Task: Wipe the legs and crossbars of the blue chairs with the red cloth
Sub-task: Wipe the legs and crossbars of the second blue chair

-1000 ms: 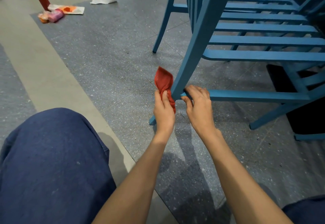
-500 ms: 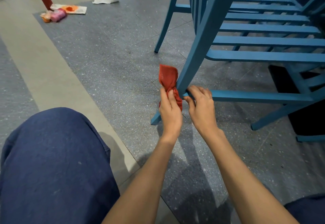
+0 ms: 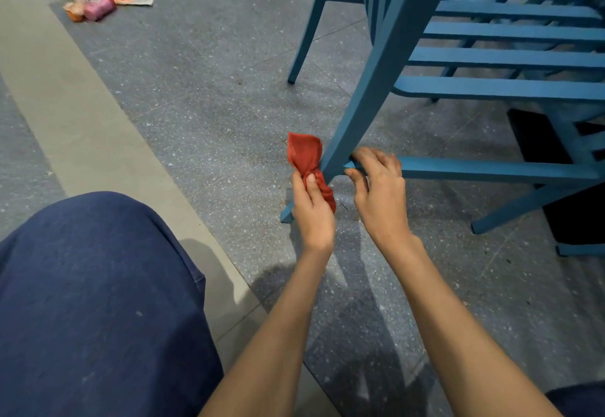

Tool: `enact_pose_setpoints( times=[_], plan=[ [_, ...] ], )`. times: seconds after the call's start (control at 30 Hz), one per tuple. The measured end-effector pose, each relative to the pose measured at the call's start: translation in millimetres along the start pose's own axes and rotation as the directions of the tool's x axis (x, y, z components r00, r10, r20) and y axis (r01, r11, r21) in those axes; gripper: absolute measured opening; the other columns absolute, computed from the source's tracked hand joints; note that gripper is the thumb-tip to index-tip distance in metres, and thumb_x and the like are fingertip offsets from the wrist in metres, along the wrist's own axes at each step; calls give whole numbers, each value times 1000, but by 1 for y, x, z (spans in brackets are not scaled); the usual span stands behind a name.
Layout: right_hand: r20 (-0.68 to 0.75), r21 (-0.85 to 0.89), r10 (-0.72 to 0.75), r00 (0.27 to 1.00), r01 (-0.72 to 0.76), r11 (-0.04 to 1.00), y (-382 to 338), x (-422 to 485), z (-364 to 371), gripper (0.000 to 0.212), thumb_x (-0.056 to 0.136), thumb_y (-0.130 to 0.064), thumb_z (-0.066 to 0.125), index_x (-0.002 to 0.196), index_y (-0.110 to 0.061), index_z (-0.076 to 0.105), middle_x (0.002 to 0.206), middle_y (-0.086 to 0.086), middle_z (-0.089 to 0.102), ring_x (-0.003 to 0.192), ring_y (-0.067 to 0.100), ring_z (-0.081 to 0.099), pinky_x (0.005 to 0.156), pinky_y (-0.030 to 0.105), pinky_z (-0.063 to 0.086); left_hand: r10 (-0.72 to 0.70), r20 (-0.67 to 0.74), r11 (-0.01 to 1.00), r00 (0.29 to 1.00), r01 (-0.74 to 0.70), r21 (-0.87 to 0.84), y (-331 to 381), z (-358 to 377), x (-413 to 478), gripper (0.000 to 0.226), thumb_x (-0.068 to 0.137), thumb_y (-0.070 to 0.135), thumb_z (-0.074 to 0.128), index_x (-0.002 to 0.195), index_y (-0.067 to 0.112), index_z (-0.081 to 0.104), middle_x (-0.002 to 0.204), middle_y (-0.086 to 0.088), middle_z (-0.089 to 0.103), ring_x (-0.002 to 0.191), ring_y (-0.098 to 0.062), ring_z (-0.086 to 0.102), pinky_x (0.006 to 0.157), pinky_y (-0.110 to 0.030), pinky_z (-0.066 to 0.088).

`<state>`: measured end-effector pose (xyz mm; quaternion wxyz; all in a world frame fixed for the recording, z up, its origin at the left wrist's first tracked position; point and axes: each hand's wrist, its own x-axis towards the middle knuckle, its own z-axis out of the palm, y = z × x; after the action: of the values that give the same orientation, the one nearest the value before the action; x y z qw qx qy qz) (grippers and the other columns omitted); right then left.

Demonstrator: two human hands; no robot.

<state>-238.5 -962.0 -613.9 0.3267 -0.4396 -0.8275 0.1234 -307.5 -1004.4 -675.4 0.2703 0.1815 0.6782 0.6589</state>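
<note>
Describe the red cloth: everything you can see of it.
The red cloth is a small, soft, matte fabric piece, bunched at its middle where the left hand pinches it between thumb and fingers. Its upper end fans out above the hand; its lower end hangs twisted past the fingers. It is held off the floor, against the blue chair leg beside the crossbar joint. The right hand grips that crossbar, not the cloth.

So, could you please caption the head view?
Left hand holds red cloth against blue chair leg; right hand grips crossbar.
</note>
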Motion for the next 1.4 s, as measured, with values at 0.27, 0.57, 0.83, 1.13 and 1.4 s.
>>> enact_pose_setpoints(
  times=[0.27,0.57,0.83,1.13,1.4],
  plan=[
    [-40,29,-10,999,11,1000,3,-3,3,23,84,-2,64,106,-6,66,100,5,66,103,11,42,94,57,44,-317,57,931,947,300,208,-75,-23,40,24,104,28,26,114,25,48,93,2,59,84,-19,57,76,-31,47],
    [-32,42,-3,999,4,999,4,-3,5,20,85,-4,63,104,-7,67,98,4,66,100,10,42,94,56,44,-276,140,960,951,266,86,-46,-20,41,31,104,21,28,122,22,53,106,0,62,92,-12,59,77,-24,47],
    [-44,53,-7,999,9,999,5,-2,6,21,85,-5,63,105,-7,67,97,3,67,100,11,42,94,55,44,81,60,997,995,-81,2,4,-4,9,16,104,21,32,104,24,48,84,13,56,76,2,52,75,-17,41],
    [-35,50,-3,999,5,999,9,-3,9,21,88,-8,62,108,-9,66,102,1,66,104,9,41,98,54,42,-327,-11,944,945,327,52,-64,-19,35,23,105,23,30,113,23,52,87,8,57,76,-4,54,78,-21,46],
    [-39,43,-16,999,17,999,13,-5,10,23,87,-10,62,110,-10,66,106,0,67,108,11,44,103,50,38,-644,-122,756,755,603,-256,-33,-3,42,14,102,21,42,96,15,53,76,2,53,57,-10,49,47,-16,42]
  ],
)
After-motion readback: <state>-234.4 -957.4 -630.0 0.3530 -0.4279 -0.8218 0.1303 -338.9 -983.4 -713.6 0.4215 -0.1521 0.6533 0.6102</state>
